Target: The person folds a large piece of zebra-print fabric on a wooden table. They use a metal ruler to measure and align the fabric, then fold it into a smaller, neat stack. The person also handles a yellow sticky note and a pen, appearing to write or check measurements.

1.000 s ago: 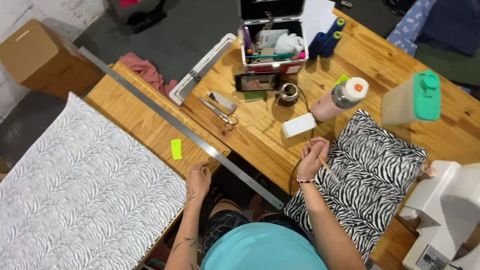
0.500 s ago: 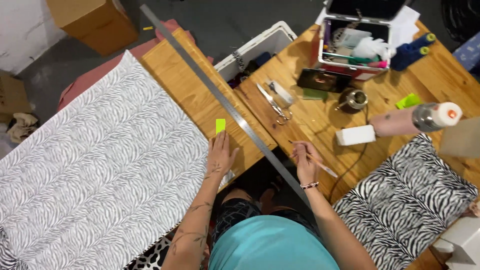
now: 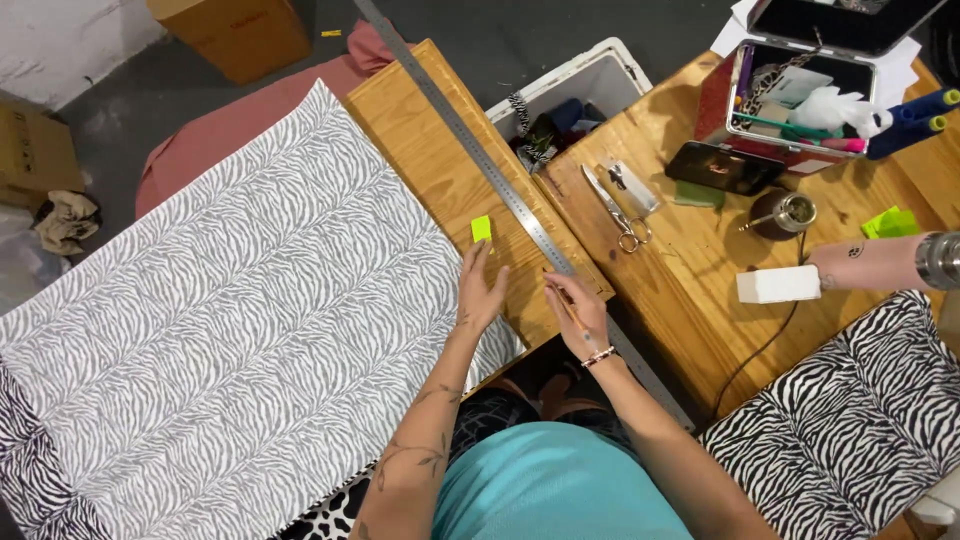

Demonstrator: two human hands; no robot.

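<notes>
My left hand (image 3: 483, 290) lies flat and empty, steadying the wooden board (image 3: 430, 150). My right hand (image 3: 583, 312), apart, pinches a pencil (image 3: 568, 308) beside the metal ruler (image 3: 500, 185) for marking.

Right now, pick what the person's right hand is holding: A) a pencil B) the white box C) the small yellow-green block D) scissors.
A: the right hand grips a thin pencil beside the long metal ruler, while the scissors, the yellow-green block and the white box all lie untouched on the wooden tables.
</notes>
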